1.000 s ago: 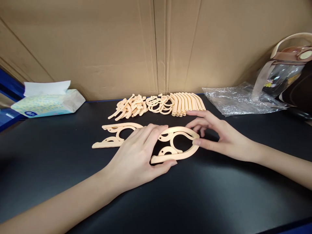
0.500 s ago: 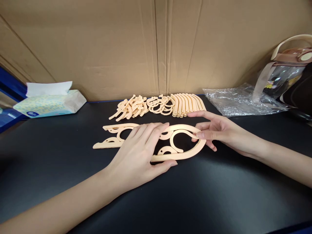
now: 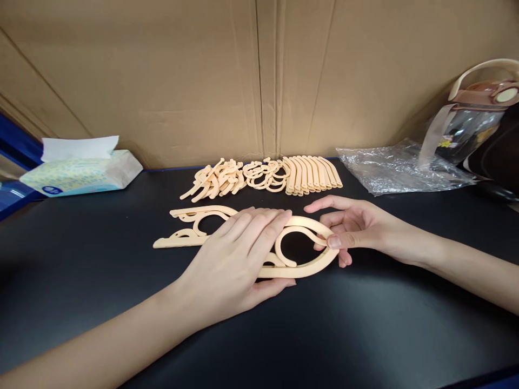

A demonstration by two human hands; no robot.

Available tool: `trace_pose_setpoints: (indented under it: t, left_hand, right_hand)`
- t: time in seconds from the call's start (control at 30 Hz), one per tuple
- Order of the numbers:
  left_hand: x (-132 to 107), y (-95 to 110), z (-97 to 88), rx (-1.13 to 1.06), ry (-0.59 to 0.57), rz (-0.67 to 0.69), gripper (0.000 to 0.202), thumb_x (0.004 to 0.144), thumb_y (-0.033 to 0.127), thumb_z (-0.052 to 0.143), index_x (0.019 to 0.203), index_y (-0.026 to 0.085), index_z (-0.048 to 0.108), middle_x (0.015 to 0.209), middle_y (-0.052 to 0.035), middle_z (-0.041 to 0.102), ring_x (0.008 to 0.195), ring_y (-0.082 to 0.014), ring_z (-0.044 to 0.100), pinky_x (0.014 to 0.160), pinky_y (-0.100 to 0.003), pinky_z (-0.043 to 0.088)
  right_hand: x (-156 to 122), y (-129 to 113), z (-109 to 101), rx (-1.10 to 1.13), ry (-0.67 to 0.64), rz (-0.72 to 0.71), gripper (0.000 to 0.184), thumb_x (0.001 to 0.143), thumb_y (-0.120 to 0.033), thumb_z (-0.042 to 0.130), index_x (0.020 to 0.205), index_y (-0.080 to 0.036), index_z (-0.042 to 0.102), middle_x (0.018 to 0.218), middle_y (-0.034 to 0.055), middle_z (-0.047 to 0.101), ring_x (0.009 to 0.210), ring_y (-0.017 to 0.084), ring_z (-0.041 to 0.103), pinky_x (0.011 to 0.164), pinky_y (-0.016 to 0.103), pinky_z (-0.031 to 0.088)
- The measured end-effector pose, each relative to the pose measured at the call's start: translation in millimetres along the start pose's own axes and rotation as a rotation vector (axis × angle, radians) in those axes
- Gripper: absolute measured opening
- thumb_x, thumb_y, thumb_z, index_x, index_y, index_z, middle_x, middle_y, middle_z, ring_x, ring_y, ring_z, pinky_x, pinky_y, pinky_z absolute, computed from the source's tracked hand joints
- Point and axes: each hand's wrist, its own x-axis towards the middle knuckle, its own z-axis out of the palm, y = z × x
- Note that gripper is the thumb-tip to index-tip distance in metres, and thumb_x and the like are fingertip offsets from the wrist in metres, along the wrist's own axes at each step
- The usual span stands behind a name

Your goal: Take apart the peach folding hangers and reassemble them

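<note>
A beige plastic folding hanger, folded with its round hook tucked between its arms, is between my two hands just above or on the black table. My left hand lies across its left part, fingers over the far arm and thumb along the near edge, gripping it. My right hand pinches the rounded right end between thumb and fingers, with the index finger stretched out. A second folded hanger lies to the left, its right end hidden behind my left hand.
Along the back of the black table lie a pile of small beige parts, hook pieces and a row of curved arms. A tissue pack stands left; clear plastic bag and bottle are right. Cardboard rises behind.
The held hanger has come slightly nearer and to the left at its right end. My left fingers have slid right over it, covering more. My right hand has moved down slightly with it.
</note>
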Motion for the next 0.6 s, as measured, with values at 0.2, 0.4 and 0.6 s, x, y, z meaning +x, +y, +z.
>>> trace_pose_setpoints:
  t: [0.2, 0.4, 0.6]
  left_hand:
    - [1.4, 2.8, -2.1, 0.108, 0.010, 0.081, 0.060, 0.090, 0.034, 0.055, 0.135, -0.002, 0.038, 0.135, -0.0172, 0.050, 0.124, -0.0296, 0.043, 0.110, -0.041, 0.028]
    - [0.1, 3.6, 1.5, 0.097, 0.025, 0.041, 0.057, 0.090, 0.031, 0.054, 0.135, -0.001, 0.038, 0.132, -0.0164, 0.052, 0.121, -0.0281, 0.045, 0.109, -0.038, 0.032]
    - [1.9, -13.7, -13.7, -0.049, -0.122, -0.176, 0.072, 0.082, 0.041, 0.062, 0.140, 0.012, 0.032, 0.134, -0.0112, 0.047, 0.118, -0.0239, 0.052, 0.098, -0.030, 0.045]
  right_hand:
    - [-0.8, -0.5, -0.3, -0.012, -0.029, -0.028, 0.044, 0.087, -0.019, 0.070, 0.125, -0.019, 0.047, 0.087, 0.0009, 0.064, 0.057, 0.009, 0.060, 0.058, 0.022, 0.051]
    - [-1.8, -1.2, 5.2, -0.248, 0.041, -0.071, 0.040, 0.091, -0.030, 0.065, 0.126, -0.021, 0.049, 0.092, 0.0031, 0.063, 0.072, 0.015, 0.062, 0.065, 0.027, 0.054]
    - [-32.7, -27.0, 18.0, -0.887, 0.381, -0.365, 0.030, 0.091, -0.040, 0.063, 0.119, -0.031, 0.057, 0.117, 0.0034, 0.058, 0.098, 0.023, 0.059, 0.084, 0.035, 0.052]
